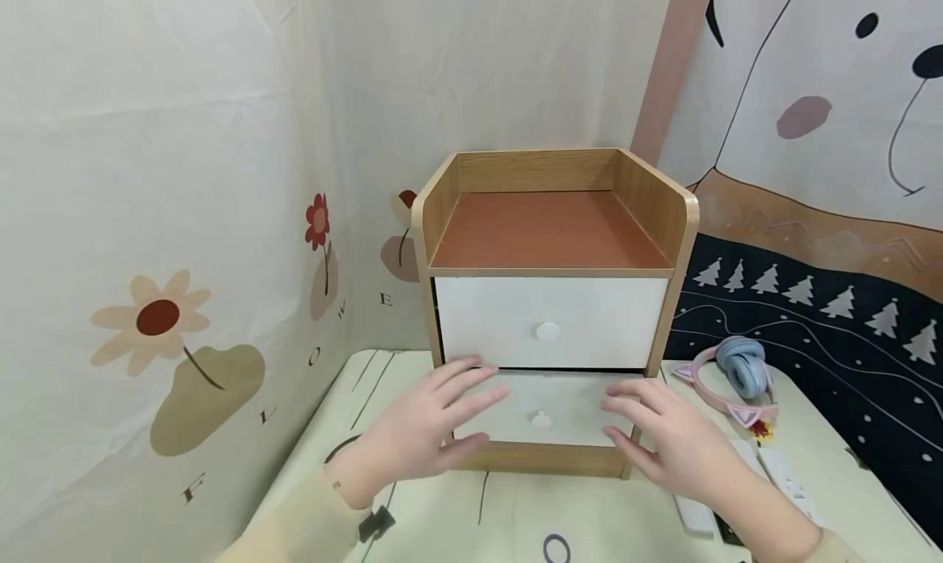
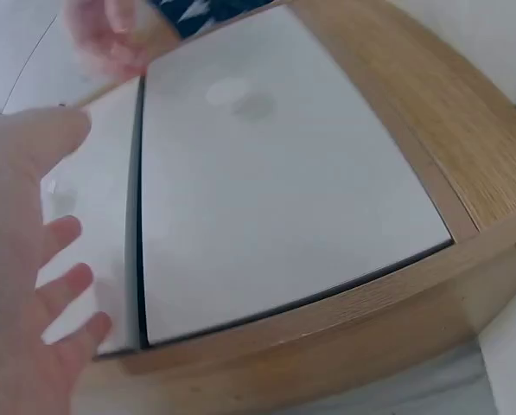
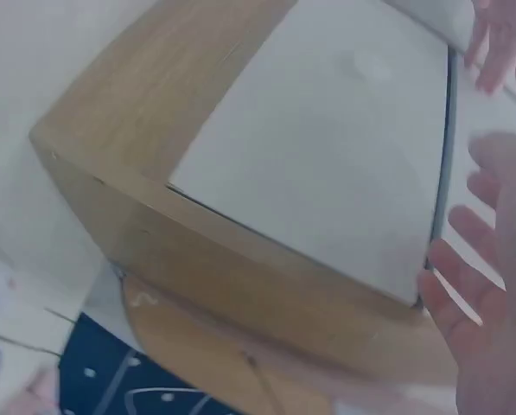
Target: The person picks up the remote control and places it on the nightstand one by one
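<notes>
A small wooden cabinet (image 1: 538, 170) with a brown top shelf stands upright. Its white upper drawer (image 1: 486, 326) has a round knob (image 1: 547, 331); below is the lower drawer (image 1: 560, 387), with a similar knob (image 1: 541, 420). Both drawers look pushed in. In front of the lower drawer's left side is my left hand (image 1: 420, 424), fingers spread and holding nothing. My right hand (image 1: 678, 440) mirrors it at the right side, fingers slightly bent around nothing. Each wrist view also shows the hands beside the drawer fronts (image 2: 266, 190); whether fingertips touch them I cannot tell.
Blue and pink cat-ear headphones (image 1: 742, 368) lie on the table (image 1: 442, 522) right of the cabinet. Nearer, a white power strip (image 1: 790, 483) and another white item (image 1: 692, 515) sit partly behind my right forearm. Printed cloth (image 1: 184, 178) hangs around the table.
</notes>
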Tool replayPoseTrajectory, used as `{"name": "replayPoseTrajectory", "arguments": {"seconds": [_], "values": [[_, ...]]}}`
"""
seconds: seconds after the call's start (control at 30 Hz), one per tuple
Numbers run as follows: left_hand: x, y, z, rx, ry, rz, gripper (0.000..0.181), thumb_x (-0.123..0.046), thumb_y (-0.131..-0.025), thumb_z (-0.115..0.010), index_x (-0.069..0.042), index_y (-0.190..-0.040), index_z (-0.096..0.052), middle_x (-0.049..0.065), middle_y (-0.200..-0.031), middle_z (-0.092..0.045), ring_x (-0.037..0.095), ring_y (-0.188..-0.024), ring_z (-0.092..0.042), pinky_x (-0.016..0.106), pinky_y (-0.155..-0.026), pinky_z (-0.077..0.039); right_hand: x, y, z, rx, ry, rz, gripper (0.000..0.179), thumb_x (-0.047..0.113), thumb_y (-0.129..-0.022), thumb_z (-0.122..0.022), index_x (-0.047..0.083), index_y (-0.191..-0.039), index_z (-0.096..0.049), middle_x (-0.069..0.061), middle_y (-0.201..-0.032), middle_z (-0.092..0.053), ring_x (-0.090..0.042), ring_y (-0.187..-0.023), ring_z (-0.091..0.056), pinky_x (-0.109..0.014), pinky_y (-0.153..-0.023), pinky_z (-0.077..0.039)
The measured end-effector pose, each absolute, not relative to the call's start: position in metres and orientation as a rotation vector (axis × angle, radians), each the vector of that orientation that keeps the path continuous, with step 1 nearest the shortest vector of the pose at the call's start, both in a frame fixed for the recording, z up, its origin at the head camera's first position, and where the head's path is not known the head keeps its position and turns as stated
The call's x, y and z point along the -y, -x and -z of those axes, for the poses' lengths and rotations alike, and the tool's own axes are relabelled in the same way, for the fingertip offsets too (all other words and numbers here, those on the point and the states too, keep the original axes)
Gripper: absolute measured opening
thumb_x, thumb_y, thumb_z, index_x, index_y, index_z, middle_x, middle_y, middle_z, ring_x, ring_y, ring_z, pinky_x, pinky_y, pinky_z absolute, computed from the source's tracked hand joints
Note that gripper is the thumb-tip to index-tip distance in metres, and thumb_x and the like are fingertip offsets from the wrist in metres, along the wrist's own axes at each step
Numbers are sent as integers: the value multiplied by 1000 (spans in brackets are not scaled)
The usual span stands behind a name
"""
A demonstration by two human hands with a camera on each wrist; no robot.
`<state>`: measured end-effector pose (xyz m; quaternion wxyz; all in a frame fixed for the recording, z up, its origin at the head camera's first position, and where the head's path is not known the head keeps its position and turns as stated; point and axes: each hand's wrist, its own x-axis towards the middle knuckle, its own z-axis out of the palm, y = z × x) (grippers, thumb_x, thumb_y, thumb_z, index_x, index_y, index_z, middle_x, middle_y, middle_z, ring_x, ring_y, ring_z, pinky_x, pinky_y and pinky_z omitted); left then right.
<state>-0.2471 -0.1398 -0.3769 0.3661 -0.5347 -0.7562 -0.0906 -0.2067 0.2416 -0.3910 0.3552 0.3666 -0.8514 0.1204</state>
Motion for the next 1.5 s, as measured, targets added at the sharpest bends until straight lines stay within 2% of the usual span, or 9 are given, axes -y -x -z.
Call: {"name": "replayPoseTrajectory", "arguments": {"seconds": [0.07,0.13,0.2,0.27,0.47,0.67,0.9,1.27,1.5], "values": [[141,253,378,1866,1316,331,52,-26,-102,-76,-9,-150,-65,14,-144,-70,36,-134,-67,47,-115,-61,-246,207,398,2169,-835,-358,21,39,-108,-70,21,-111,-79,5,-117,-75,-14,-103,-70,-25,-90,-60],[142,257,380,1786,1241,407,43,-22,-106,-67,-4,-145,-67,15,-137,-72,35,-126,-68,45,-108,-62,-252,206,407,2179,-707,-383,9,25,-97,-81,21,-104,-79,7,-108,-74,-13,-95,-69,-22,-86,-59],[143,262,383,1715,1162,480,39,-20,-108,-61,-1,-141,-69,16,-132,-72,36,-120,-68,45,-101,-62,-257,204,418,2214,-582,-406,20,12,-84,-86,21,-100,-78,7,-102,-74,-16,-89,-70,-28,-79,-60],[144,265,388,1683,1070,537,38,-19,-108,-58,1,-139,-69,19,-132,-70,37,-117,-66,43,-95,-61,-261,201,431,2310,-447,-446,24,8,-82,-87,20,-101,-78,4,-102,-75,-19,-87,-71,-37,-75,-63],[141,271,406,1713,845,693,57,0,-89,-66,3,-146,-62,30,-144,-59,39,-119,-64,32,-90,-61,-270,197,470,2743,-76,-591,32,18,-95,-79,7,-125,-75,-23,-124,-73,-48,-108,-74,-69,-92,-62],[136,272,416,1820,725,742,81,1,-87,-69,8,-163,-42,32,-148,-56,40,-121,-67,49,-92,-67,-275,204,492,2985,199,-565,57,26,-94,-80,-5,-139,-66,-39,-133,-62,-58,-116,-66,-74,-99,-58],[134,278,418,1843,679,757,80,1,-89,-68,7,-165,-41,29,-138,-63,34,-108,-71,48,-82,-69,-281,205,515,3105,354,-502,71,36,-91,-85,-8,-143,-62,-41,-124,-62,-52,-104,-69,-71,-92,-61],[136,279,418,1898,661,785,84,5,-90,-72,-2,-168,-41,24,-131,-67,28,-93,-74,39,-74,-70,-290,207,520,3118,342,-456,59,31,-92,-85,-4,-137,-70,-26,-113,-75,-42,-100,-70,-67,-88,-62],[138,273,419,1918,655,741,87,7,-88,-74,0,-168,-40,25,-128,-68,27,-86,-74,39,-68,-69,-291,207,521,3130,346,-537,58,31,-93,-83,-5,-137,-70,-32,-125,-74,-58,-117,-68,-72,-95,-60]]}}
